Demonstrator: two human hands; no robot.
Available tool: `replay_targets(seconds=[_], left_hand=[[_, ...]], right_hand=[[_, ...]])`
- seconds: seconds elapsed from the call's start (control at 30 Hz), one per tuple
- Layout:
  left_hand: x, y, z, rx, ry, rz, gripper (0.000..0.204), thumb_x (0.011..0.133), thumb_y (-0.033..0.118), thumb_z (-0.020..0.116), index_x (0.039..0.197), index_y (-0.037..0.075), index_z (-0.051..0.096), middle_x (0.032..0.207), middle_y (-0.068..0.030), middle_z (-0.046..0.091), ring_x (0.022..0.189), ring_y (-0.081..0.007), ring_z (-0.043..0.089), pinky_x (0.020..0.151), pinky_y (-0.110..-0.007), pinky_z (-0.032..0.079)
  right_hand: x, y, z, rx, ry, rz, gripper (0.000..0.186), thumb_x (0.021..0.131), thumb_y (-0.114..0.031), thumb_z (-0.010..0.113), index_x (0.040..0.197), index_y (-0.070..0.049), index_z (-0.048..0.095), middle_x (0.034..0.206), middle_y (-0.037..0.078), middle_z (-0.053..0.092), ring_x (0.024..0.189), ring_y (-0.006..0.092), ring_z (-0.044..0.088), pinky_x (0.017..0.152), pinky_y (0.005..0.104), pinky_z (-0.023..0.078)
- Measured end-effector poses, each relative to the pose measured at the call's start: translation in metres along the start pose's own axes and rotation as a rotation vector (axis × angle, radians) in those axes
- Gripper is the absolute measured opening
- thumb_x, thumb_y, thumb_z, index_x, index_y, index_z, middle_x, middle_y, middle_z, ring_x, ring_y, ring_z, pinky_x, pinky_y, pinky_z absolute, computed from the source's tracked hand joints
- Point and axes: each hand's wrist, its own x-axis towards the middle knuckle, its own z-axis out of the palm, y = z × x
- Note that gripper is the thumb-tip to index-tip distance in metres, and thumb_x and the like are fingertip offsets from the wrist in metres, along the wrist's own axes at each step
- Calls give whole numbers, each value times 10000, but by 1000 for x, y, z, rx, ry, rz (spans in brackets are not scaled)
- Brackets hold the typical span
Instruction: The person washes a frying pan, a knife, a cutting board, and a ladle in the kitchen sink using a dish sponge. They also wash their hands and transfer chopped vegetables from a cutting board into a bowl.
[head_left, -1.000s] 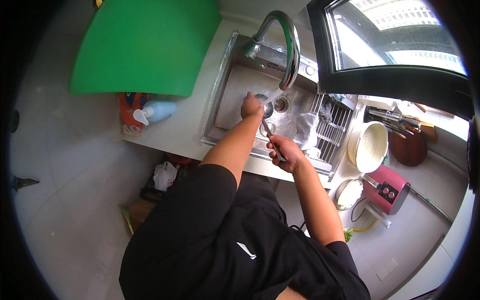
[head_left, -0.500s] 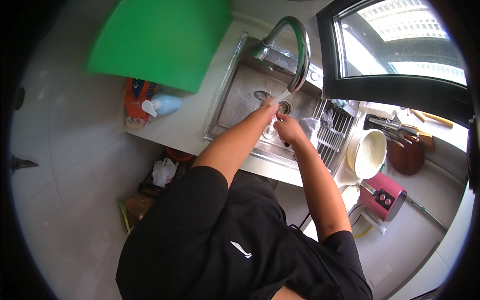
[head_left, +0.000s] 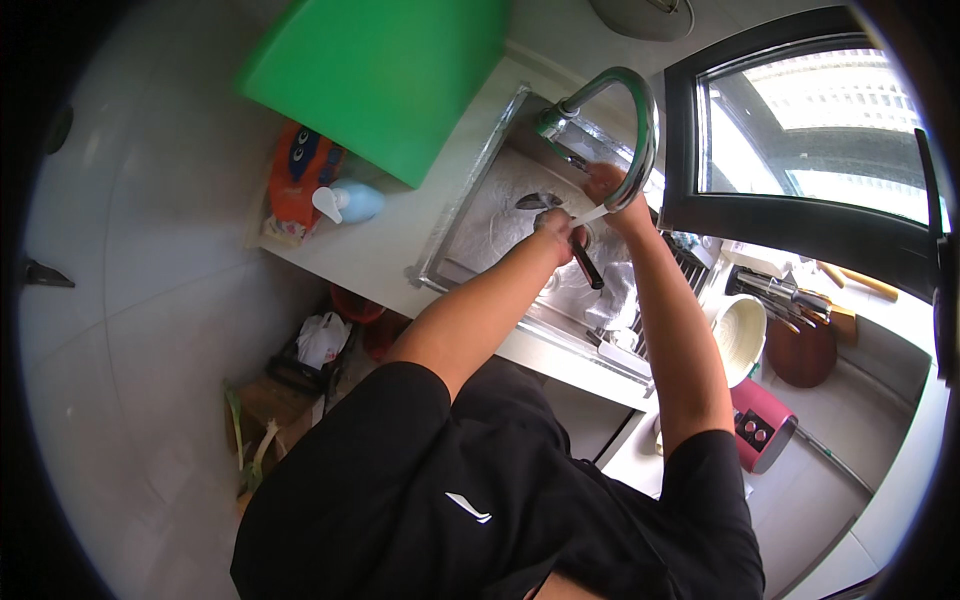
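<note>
My left hand (head_left: pixel 556 232) is closed around a metal spoon over the sink (head_left: pixel 470 232). The spoon's dark oval bowl (head_left: pixel 537 201) points to the far left, and its black handle (head_left: pixel 588 266) sticks out near right of the hand. From the curved chrome faucet (head_left: pixel 640 95), a stream of water (head_left: pixel 592 214) falls onto the left hand and spoon. My right hand (head_left: pixel 606 184) is up beside the faucet, its fingers at the small metal lever (head_left: pixel 576 161). The spout partly covers this hand and blur hides its grip.
A green panel (head_left: pixel 380 80) stands left of the sink, near a blue spray bottle (head_left: pixel 350 202) and an orange packet (head_left: pixel 296 180). Rightward are an open window (head_left: pixel 690 150), a cream basin (head_left: pixel 740 335), a knife holder (head_left: pixel 785 295) and a pink appliance (head_left: pixel 762 425).
My right hand has moved away from the left one, up to the faucet lever. The spoon's black handle now shows clearly beside my left hand. The whole view has shifted slightly.
</note>
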Motion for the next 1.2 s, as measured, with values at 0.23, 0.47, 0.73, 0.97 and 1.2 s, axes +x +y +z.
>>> replay_targets(seconds=[0.23, 0.47, 0.73, 0.97, 1.2], left_hand=[[17, 10, -14, 54, -96, 48, 95, 944, 74, 430, 957, 18, 506, 810, -110, 525, 571, -213, 553, 468, -320, 516], [-8, -13, -2, 139, -26, 33, 170, 953, 88, 396, 902, -14, 521, 818, -131, 568, 645, -238, 621, 559, -357, 592], [-77, -20, -5, 598, 96, 74, 142, 938, 193, 487, 915, 79, 568, 845, -90, 603, 657, -201, 582, 586, -354, 540], [-118, -35, -20, 1071, -44, 208, 411, 930, 407, 563, 1197, 94, 576, 1170, -94, 580, 1050, -251, 539, 877, -438, 450], [-158, 9, -30, 1438, -121, 242, 576, 898, 470, 607, 1373, 164, 494, 1394, -56, 511, 1219, -255, 483, 987, -448, 383]], right_hand=[[44, -26, 1, -246, 132, 1, 447, 784, -445, 767, 1074, -107, 719, 1101, 127, 708, 1000, 300, 689, 826, 380, 542], [-39, 72, 36, 159, -83, 604, 498, 903, -468, 560, 1214, -94, 668, 1214, 217, 661, 1156, 412, 607, 919, 495, 484], [-136, -47, -12, 1215, -394, 973, 378, 979, -454, 541, 1165, -132, 612, 928, 17, 654, 754, 167, 604, 622, 342, 463], [-179, -51, -26, 1312, -228, 857, 396, 965, -159, 553, 1340, -47, 498, 892, 53, 636, 668, 133, 574, 551, 269, 455], [-244, -91, -66, 953, -44, 783, 501, 902, -100, 489, 1398, -27, 494, 869, 37, 635, 523, 106, 499, 449, 265, 404]])
